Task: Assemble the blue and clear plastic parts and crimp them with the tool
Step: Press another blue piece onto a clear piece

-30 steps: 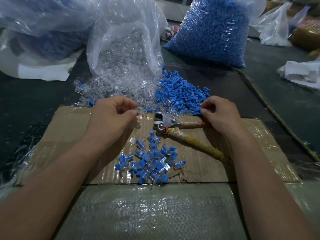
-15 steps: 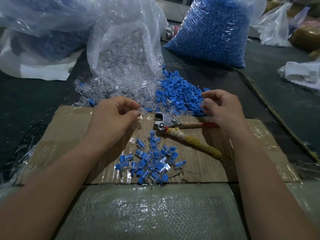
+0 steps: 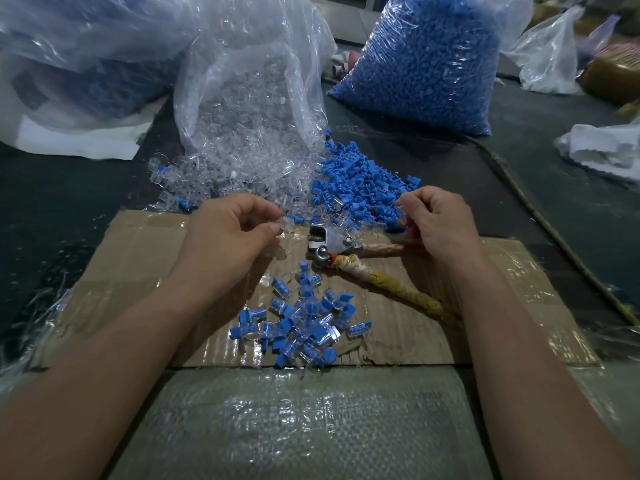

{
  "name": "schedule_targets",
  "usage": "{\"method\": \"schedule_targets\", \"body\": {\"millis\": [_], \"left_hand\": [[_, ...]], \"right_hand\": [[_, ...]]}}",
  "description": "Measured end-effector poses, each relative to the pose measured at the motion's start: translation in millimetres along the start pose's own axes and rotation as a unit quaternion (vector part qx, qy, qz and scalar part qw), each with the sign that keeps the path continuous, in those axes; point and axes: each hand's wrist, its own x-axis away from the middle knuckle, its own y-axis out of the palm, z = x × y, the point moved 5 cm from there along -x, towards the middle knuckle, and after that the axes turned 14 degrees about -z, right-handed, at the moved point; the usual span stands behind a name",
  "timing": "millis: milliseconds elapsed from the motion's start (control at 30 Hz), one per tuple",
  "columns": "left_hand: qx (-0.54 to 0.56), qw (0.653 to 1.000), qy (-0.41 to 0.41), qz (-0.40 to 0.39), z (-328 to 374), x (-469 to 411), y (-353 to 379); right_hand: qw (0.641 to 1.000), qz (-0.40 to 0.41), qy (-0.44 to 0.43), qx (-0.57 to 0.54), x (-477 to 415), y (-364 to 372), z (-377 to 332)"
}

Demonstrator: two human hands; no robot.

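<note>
While the blue pile (image 3: 360,181) lies just past both grips and the tool (image 3: 332,242) waits between them, the left hand (image 3: 228,237) pinches a clear part (image 3: 285,224). The right hand (image 3: 443,226) curls its grip beside the pile, and I cannot tell what it holds. This looks like the picking step, and next a blue one must push into the clear part.

Right hand (image 3: 441,225) covers the tool (image 3: 330,239) handle's end.

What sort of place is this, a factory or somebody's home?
Probably a small workshop for hand assembly: a big bag of blue parts and a bag of clear parts stand behind, a crimping tool lies on the cardboard, with a heap of joined pieces near it.
</note>
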Motion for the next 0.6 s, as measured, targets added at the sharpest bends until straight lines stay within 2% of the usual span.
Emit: {"method": "schedule_targets", "body": {"millis": [133,200,267,367,600], "left_hand": [[-0.004,1.0,0.003,-0.001,-0.9,-1.0,-0.3],[-0.008,1.0,0.005,-0.002,-0.7,-1.0,-0.5],[-0.007,1.0,0.008,-0.003,-0.1,-0.5,-0.7],[0.002,1.0,0.012,-0.003,1.5,-0.1,-0.2],[0.01,1.0,0.013,-0.008,0.3,0.5,0.4]], "right_hand": [[0.996,-0.034,-0.015,-0.085,-0.2,6.6,-1.5],[0.996,-0.019,-0.027,-0.086,-0.7,4.5,-3.0],[0.998,0.022,-0.026,-0.051,-0.9,-3.8,-0.4],[0.998,0.062,0.02,0.001,0.4,-16.1,11.2],[0.984,-0.019,0.107,0.14,-1.2,-12.4,22.9]]}}
